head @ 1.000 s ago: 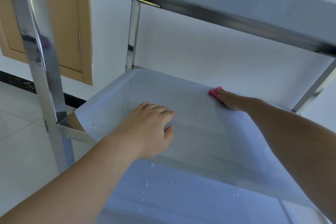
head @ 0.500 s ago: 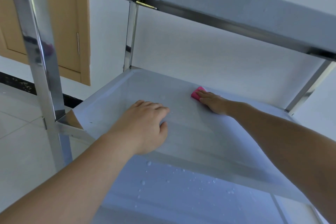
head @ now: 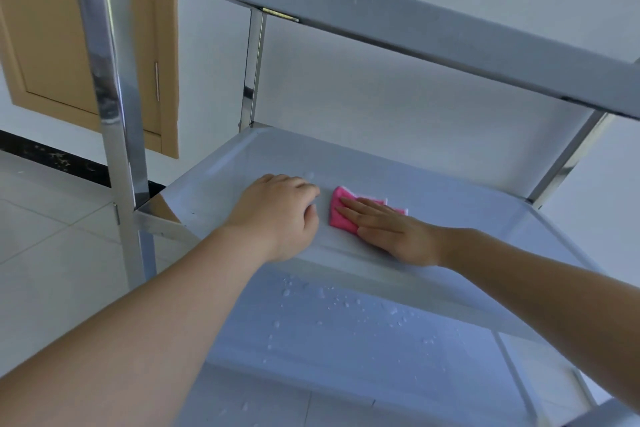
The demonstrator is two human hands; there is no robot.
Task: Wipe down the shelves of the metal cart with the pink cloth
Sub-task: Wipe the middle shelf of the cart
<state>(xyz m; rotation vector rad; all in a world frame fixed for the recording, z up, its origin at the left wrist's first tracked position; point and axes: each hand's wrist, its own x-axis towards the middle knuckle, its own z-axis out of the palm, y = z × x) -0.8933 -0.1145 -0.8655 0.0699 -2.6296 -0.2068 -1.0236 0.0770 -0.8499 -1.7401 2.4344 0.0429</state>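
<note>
Hands on middle shelf of metal cart: left hand rests near front edge, fingers loosely curled, gripping nothing; right hand just beside it, fingers flat, pressing pink cloth onto shelf centre. Advice: keep palm flat, pressure even, overlap strokes, reach corners and raised rim. Lower shelf beaded with water droplets, likely next.

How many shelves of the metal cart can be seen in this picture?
3. The top shelf runs overhead. The middle shelf carries the pink cloth under the right hand. The bottom shelf below holds water drops. More shelves could lie outside the frame.
</note>
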